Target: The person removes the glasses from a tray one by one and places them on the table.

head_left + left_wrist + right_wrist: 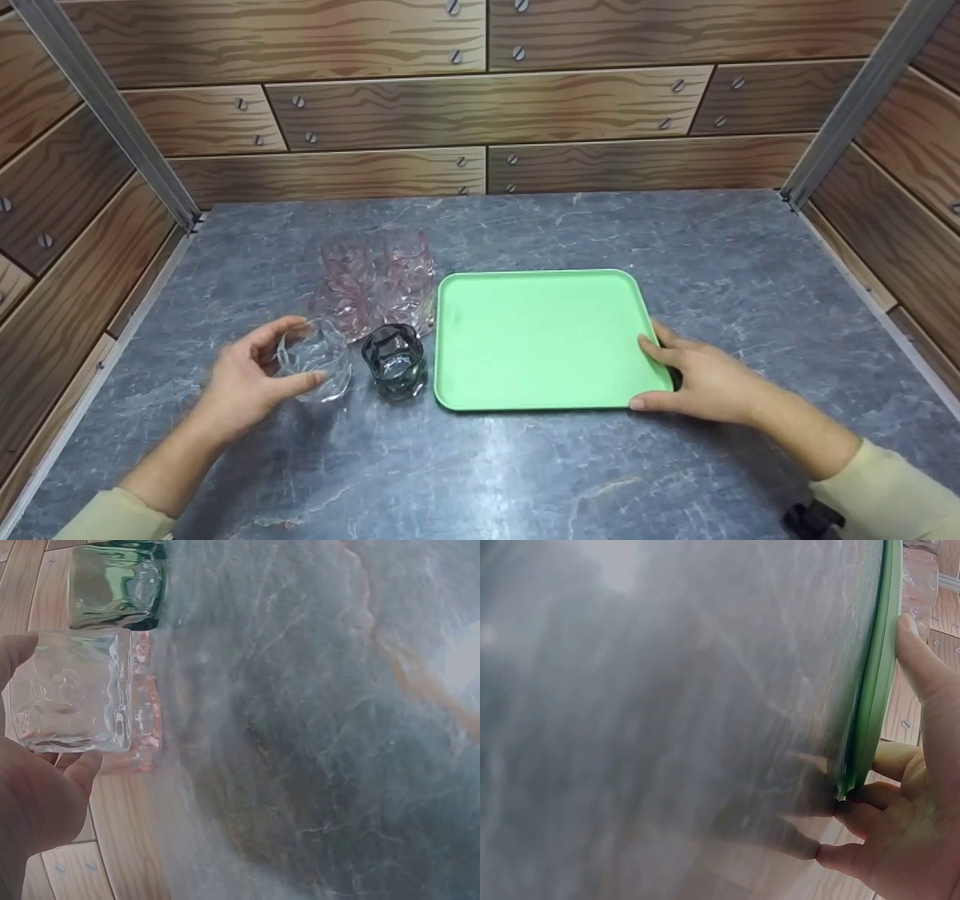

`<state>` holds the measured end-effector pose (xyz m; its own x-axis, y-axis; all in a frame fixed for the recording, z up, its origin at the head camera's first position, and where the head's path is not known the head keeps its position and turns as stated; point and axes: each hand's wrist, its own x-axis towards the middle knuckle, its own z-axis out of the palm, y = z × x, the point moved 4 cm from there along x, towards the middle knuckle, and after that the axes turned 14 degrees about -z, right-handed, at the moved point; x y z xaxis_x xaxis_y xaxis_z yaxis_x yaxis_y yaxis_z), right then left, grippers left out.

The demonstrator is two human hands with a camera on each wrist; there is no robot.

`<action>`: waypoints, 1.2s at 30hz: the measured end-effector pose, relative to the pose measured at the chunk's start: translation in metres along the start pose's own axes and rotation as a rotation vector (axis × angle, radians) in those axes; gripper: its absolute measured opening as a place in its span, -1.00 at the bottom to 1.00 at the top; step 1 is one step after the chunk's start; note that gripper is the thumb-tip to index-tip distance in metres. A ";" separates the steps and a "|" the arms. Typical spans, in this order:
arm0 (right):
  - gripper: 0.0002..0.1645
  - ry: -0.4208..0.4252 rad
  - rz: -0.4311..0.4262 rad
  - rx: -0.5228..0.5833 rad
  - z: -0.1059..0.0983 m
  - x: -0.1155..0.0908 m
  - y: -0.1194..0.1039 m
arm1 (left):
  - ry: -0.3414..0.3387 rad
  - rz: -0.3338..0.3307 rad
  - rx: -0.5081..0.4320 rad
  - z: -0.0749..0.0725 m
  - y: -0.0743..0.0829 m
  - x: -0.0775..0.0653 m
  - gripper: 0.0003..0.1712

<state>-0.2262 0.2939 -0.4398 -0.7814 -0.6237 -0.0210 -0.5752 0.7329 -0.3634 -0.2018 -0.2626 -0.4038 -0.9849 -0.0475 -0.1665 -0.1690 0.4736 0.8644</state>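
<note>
My left hand (pixel 251 375) grips a clear drinking glass (pixel 330 367) between thumb and fingers. In the left wrist view the clear glass (pixel 71 690) shows its side, and a small gap seems to lie between it and the table. Just right of it stands a dark smoky glass (pixel 395 364), greenish in the left wrist view. A light green tray (pixel 540 337) lies on the table right of the glasses. My right hand (pixel 705 379) holds the tray's right edge near the front corner. In the right wrist view its fingers (pixel 855 817) reach to the underside of the green rim (pixel 877 675).
Behind the dark glass, several pinkish clear glasses (pixel 409 259) stand close together, near the tray's left edge. The grey marbled table (pixel 480 472) is bounded by wood-patterned walls (pixel 480 112) with metal posts (pixel 832 127) in the corners. A black object (pixel 814 519) sits by the right sleeve.
</note>
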 end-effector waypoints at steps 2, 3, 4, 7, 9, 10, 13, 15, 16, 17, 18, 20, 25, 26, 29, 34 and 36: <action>0.36 0.002 0.000 0.001 0.000 0.000 0.000 | -0.003 -0.001 0.000 0.001 -0.002 0.001 -0.01; 0.36 0.003 0.000 0.002 0.000 0.000 0.000 | -0.005 -0.001 0.001 0.002 -0.003 0.001 -0.01; 0.36 0.004 0.000 0.002 0.000 0.000 0.000 | -0.005 -0.003 0.002 0.003 -0.004 0.002 -0.01; 0.36 0.001 0.001 0.001 0.001 0.000 0.000 | -0.005 -0.008 0.003 0.005 -0.008 0.003 -0.02; 0.36 -0.002 0.003 0.002 0.001 0.000 0.000 | -0.007 -0.009 -0.002 0.006 -0.010 0.003 -0.02; 0.37 -0.003 0.004 0.002 0.001 0.000 0.000 | -0.007 -0.009 -0.006 0.007 -0.010 0.004 -0.03; 0.37 -0.004 0.005 0.000 0.001 0.000 0.000 | -0.009 -0.005 -0.025 0.008 -0.012 0.005 -0.04; 0.36 -0.003 0.006 0.002 0.001 0.000 0.000 | -0.007 -0.001 -0.029 0.009 -0.014 0.005 -0.05; 0.36 -0.001 0.007 0.002 0.000 0.000 0.000 | -0.007 0.001 -0.030 0.009 -0.014 0.005 -0.05; 0.36 0.000 0.004 0.002 0.000 0.000 0.000 | -0.007 0.000 -0.030 0.009 -0.014 0.006 -0.06; 0.35 0.001 0.005 0.002 0.000 0.000 0.000 | -0.004 0.000 -0.027 0.009 -0.015 0.006 -0.06; 0.35 0.001 0.005 0.004 0.000 0.000 0.000 | 0.000 0.003 -0.024 0.009 -0.016 0.006 -0.08; 0.36 -0.004 0.004 0.007 0.001 -0.001 0.001 | -0.003 0.000 -0.049 0.011 -0.018 0.007 -0.09; 0.36 -0.004 0.005 0.008 0.001 -0.001 0.001 | -0.008 -0.003 -0.056 0.011 -0.018 0.008 -0.08; 0.37 -0.009 0.007 0.010 0.001 -0.001 0.001 | -0.020 -0.007 -0.073 0.012 -0.019 0.008 -0.07; 0.38 -0.016 0.011 0.015 0.001 0.000 0.001 | -0.029 -0.010 -0.072 0.012 -0.020 0.010 -0.06; 0.37 -0.015 0.012 0.016 0.001 -0.001 0.001 | -0.029 -0.014 -0.067 0.012 -0.020 0.011 -0.05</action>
<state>-0.2262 0.2948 -0.4408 -0.7843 -0.6191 -0.0396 -0.5619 0.7359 -0.3778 -0.2086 -0.2626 -0.4285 -0.9812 -0.0277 -0.1912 -0.1854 0.4131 0.8916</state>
